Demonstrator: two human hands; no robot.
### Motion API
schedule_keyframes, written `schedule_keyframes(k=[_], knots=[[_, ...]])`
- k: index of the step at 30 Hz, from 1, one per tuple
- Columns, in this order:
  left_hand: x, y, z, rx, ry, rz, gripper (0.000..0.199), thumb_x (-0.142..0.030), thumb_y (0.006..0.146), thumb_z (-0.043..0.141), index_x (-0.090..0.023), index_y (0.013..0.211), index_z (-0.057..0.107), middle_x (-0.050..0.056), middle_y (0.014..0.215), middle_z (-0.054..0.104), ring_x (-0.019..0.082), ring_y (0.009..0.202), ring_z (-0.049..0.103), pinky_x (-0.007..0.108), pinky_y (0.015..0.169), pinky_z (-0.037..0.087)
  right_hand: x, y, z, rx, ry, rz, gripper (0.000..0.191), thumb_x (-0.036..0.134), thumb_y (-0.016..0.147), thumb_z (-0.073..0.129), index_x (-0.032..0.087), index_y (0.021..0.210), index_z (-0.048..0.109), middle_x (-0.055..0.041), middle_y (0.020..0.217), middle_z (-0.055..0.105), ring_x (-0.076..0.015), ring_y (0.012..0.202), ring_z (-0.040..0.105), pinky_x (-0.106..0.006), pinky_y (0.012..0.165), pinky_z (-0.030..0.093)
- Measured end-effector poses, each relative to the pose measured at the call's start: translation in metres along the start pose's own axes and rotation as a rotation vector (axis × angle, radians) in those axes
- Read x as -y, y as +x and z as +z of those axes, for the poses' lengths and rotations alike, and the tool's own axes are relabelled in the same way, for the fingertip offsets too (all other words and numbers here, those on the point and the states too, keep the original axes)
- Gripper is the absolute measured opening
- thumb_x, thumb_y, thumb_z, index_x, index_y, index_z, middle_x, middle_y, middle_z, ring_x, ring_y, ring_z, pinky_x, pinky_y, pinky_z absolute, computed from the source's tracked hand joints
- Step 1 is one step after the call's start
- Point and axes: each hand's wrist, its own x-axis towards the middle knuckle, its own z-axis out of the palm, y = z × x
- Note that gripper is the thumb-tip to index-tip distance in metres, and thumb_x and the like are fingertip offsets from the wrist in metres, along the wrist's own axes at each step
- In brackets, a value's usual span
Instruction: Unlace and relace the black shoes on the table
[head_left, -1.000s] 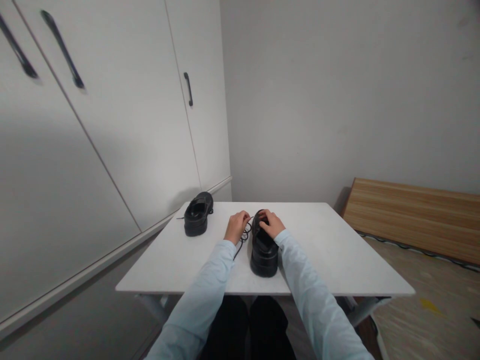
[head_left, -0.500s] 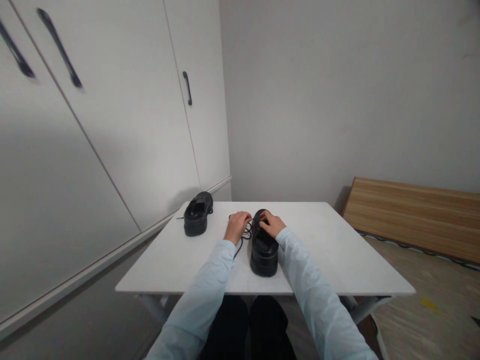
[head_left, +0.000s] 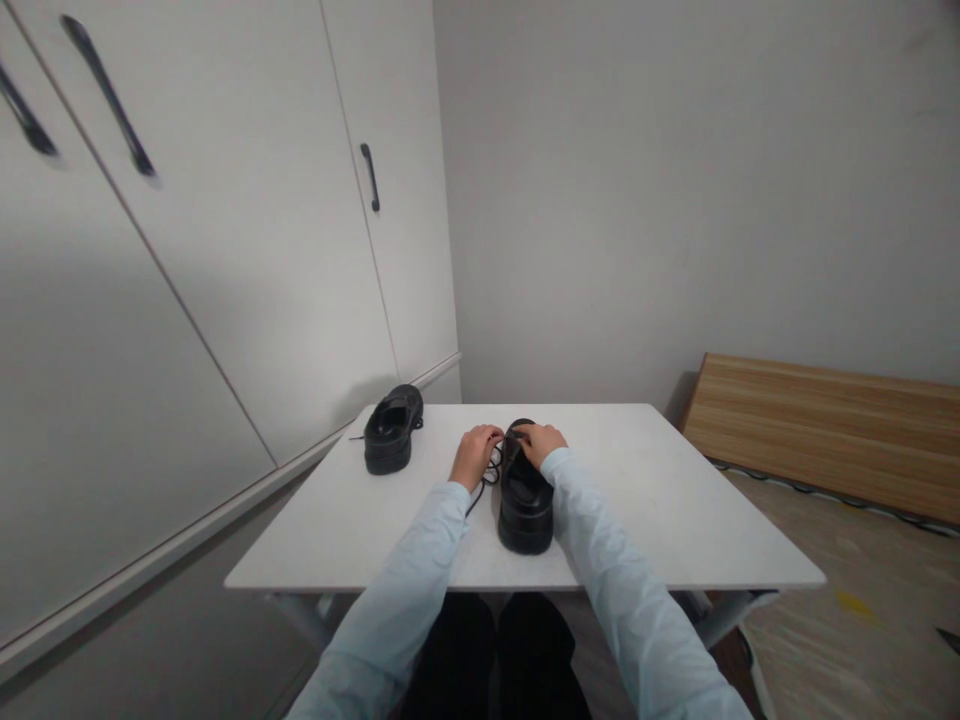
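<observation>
A black shoe (head_left: pixel 526 520) stands on the white table in front of me, heel toward me and toe toward the wall. At its left side is my left hand (head_left: pixel 475 455), fingers pinched on a black shoelace (head_left: pixel 490 476) whose loose end trails down onto the table. My right hand (head_left: pixel 538 442) reaches over the shoe's lacing from the right, its fingertips closed together at the lace near the eyelets. The exact spot under the right fingertips is too small to make out.
A second black shoe (head_left: pixel 388 441) sits at the table's far left corner, close to the white cabinet (head_left: pixel 300 250). The white table (head_left: pixel 660 520) backs onto a grey wall. A wood-patterned board (head_left: pixel 817 430) leans at the right, on the floor.
My right hand has shifted slightly left across the shoe's lacing, closer to my left hand. The left hand stays nearly in place, and the camera view has turned a little.
</observation>
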Motion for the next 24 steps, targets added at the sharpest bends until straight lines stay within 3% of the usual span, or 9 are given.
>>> schedule_keyframes(k=[10, 16, 24], knots=[[-0.006, 0.000, 0.003, -0.101, -0.177, -0.055, 0.012, -0.022, 0.084, 0.053, -0.019, 0.080, 0.064, 0.002, 0.083, 0.064, 0.013, 0.081, 0.060, 0.025, 0.078, 0.047, 0.012, -0.005, -0.003, -0.058, -0.022, 0.043, 0.021, 0.024, 0.082, 0.055, 0.028, 0.096, 0.071, -0.0078, 0.095, 0.072, -0.0245, 0.092, 0.064, -0.033, 0.079, 0.046], [-0.010, 0.000, 0.005, -0.124, -0.312, -0.160, 0.007, -0.024, 0.082, 0.055, -0.020, 0.084, 0.061, 0.000, 0.082, 0.068, 0.013, 0.079, 0.064, 0.024, 0.078, 0.049, 0.013, -0.008, -0.002, -0.101, 0.002, 0.031, 0.021, 0.024, 0.083, 0.055, 0.024, 0.096, 0.071, -0.0111, 0.111, 0.060, -0.0232, 0.095, 0.062, -0.030, 0.074, 0.047], [-0.010, -0.001, 0.004, -0.142, -0.306, -0.128, 0.010, -0.029, 0.082, 0.055, -0.021, 0.083, 0.061, 0.000, 0.082, 0.069, 0.013, 0.080, 0.065, 0.024, 0.078, 0.049, 0.012, -0.003, 0.003, -0.106, -0.009, 0.076, 0.016, 0.024, 0.083, 0.055, 0.024, 0.090, 0.069, -0.0082, 0.102, 0.063, -0.0213, 0.091, 0.063, -0.028, 0.071, 0.044]])
